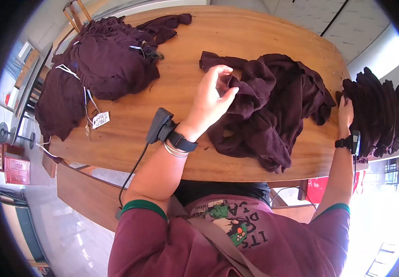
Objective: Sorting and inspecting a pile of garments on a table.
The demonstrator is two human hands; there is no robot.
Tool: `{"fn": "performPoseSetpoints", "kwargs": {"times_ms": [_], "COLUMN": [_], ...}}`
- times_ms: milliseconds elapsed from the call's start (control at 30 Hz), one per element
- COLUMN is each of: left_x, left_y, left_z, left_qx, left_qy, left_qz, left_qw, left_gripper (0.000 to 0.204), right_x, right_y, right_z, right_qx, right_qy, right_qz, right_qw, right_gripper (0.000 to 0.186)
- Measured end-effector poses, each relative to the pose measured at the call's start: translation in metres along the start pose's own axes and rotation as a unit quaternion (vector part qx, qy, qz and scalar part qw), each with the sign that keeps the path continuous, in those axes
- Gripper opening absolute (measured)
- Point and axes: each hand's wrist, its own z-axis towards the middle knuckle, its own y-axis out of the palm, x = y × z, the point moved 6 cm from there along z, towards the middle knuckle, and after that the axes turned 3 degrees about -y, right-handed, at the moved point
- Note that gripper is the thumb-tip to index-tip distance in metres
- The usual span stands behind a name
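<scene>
My left hand holds a fold of dark maroon knit fabric, which lies crumpled in loose folds across the middle of the wooden table. Thumb and fingers curl around that fold near its upper left part. Over at the table's right end, my right hand is on the near left side of a thick stack of folded maroon fabric, with fingers partly hidden against it.
A large maroon fabric bundle with white cords and a paper tag lies on the left. A wooden chair is behind it, a bench below the table's near edge, and a red bag at the lower right.
</scene>
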Motion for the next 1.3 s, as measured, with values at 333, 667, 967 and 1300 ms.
{"fn": "performPoseSetpoints", "kwargs": {"times_ms": [333,667,967,1300], "left_x": [0.003,0.014,-0.018,-0.013], "left_y": [-0.018,-0.022,-0.042,-0.037], "left_z": [0.010,0.006,0.016,0.020], "left_qx": [0.049,0.061,0.111,0.014], "left_qy": [-0.017,-0.025,-0.142,-0.193], "left_qz": [0.044,0.031,-0.150,-0.371], "left_qw": [0.998,0.997,0.972,0.908], "left_gripper": [0.014,0.020,0.020,0.020], "right_x": [-0.024,-0.339,-0.361,-0.360], "right_y": [0.011,-0.045,0.015,-0.008], "right_z": [-0.013,-0.152,-0.189,-0.180], "right_qx": [-0.048,-0.247,-0.460,-0.457], "right_qy": [-0.128,-0.411,-0.233,-0.182], "right_qz": [-0.235,0.413,0.543,0.635], "right_qw": [0.962,0.774,0.663,0.595], "right_gripper": [0.034,0.046,0.024,0.022]}}
